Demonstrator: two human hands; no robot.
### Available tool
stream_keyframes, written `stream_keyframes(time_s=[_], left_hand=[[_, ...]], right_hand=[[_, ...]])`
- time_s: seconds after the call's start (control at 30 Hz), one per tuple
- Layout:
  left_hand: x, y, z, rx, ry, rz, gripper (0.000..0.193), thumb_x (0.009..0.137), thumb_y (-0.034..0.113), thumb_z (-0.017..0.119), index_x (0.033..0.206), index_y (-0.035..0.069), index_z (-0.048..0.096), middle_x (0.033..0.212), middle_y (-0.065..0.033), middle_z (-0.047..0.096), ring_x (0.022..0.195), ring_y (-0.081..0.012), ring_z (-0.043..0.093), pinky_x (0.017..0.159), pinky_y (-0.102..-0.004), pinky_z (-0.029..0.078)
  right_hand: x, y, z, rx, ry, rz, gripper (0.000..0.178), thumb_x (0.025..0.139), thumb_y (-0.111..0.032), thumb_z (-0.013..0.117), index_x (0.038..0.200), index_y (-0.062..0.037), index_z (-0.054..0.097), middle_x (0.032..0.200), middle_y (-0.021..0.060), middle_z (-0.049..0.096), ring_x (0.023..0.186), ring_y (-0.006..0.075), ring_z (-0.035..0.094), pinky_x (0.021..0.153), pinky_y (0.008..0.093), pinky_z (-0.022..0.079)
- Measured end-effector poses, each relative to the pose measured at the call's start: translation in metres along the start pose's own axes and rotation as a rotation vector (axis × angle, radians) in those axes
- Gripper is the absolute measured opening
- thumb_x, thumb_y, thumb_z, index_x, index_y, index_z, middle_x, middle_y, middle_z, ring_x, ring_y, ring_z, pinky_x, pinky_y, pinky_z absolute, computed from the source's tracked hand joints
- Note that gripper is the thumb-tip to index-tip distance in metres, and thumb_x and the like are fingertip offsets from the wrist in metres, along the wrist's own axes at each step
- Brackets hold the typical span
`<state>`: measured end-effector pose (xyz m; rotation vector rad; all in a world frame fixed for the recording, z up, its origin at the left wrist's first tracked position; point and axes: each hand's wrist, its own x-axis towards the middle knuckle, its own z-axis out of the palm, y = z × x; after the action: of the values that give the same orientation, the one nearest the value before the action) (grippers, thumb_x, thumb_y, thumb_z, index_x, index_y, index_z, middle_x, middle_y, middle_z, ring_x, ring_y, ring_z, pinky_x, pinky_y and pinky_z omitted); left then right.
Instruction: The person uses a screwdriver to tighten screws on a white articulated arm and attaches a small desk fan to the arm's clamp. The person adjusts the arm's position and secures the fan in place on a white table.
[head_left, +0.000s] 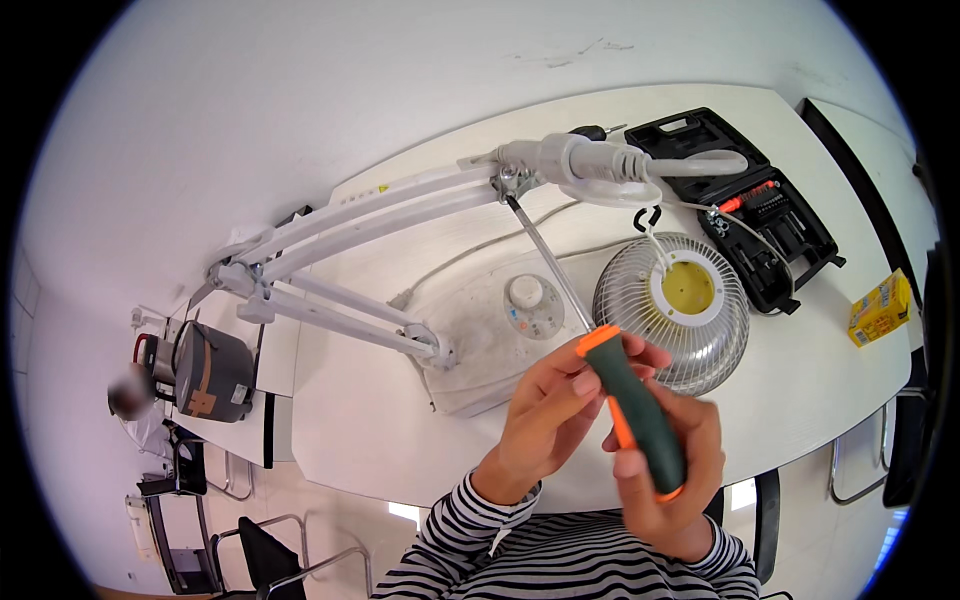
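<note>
A screwdriver [640,415] with a dark green and orange handle slants up and away from me. My right hand [672,470] is wrapped round the rear of its handle. Fingers of my left hand [548,415] close about the handle's front end, by the orange collar. The long metal shaft reaches up to the metal joint [513,180] of a white jointed-arm lamp [375,215]; whether its tip sits in a screw is too small to tell. Beyond my hands lies a round wire-caged lamp head [672,310], beside the lamp's off-white base [480,330] with its dial.
An open black tool case [790,240] with bits and a red-orange tool lies at the back right. Another dark-handled screwdriver [592,132] rests behind the arm. A yellow carton [880,309] stands right. Far left are a grey pot-like appliance [214,370], chairs [268,555] and a person.
</note>
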<state>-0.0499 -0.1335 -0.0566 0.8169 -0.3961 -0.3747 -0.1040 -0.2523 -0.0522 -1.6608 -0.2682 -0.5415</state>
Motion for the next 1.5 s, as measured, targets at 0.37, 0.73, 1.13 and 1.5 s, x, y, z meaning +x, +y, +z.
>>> stream_keyframes(time_s=[0.37,0.73,1.13,1.5], left_hand=[[0.004,-0.009,0.006,0.022,0.121,0.039,0.038,0.084,0.025,0.055,0.11,-0.002,0.052,0.099,-0.0126,0.06,0.101,-0.0256,0.054,0.093,-0.0391,0.039],[0.004,-0.016,0.0,-0.156,0.086,0.104,0.034,0.085,0.021,0.057,0.11,-0.001,0.05,0.098,-0.0097,0.058,0.094,-0.0168,0.054,0.088,-0.0304,0.039],[0.011,-0.01,0.0,-0.016,0.051,-0.013,0.036,0.086,0.02,0.052,0.115,-0.001,0.049,0.116,-0.0143,0.052,0.112,-0.0211,0.045,0.097,-0.0345,0.032],[0.005,-0.012,-0.002,0.021,0.087,0.084,0.033,0.086,0.021,0.054,0.112,0.0,0.053,0.112,-0.0138,0.054,0.106,-0.0192,0.049,0.095,-0.0335,0.034]], right_hand=[[0.014,0.005,-0.018,-0.776,0.117,-0.588,0.036,0.071,-0.011,0.067,0.101,0.0055,0.055,0.073,0.0127,0.055,0.054,0.0154,0.053,0.045,0.0214,0.044],[0.009,-0.01,-0.01,-0.809,-0.105,-0.387,0.049,0.082,-0.024,0.059,0.111,0.0125,0.045,0.087,0.0202,0.059,0.063,0.0225,0.058,0.049,0.0272,0.049],[0.014,0.004,-0.019,-0.098,-0.067,0.002,0.048,0.078,-0.018,0.064,0.115,0.0045,0.045,0.085,0.0144,0.058,0.062,0.0177,0.056,0.058,0.0226,0.045],[0.013,0.007,-0.007,-0.401,0.007,-0.325,0.039,0.077,-0.017,0.063,0.104,0.0094,0.05,0.081,0.016,0.059,0.059,0.0214,0.059,0.05,0.0271,0.047]])
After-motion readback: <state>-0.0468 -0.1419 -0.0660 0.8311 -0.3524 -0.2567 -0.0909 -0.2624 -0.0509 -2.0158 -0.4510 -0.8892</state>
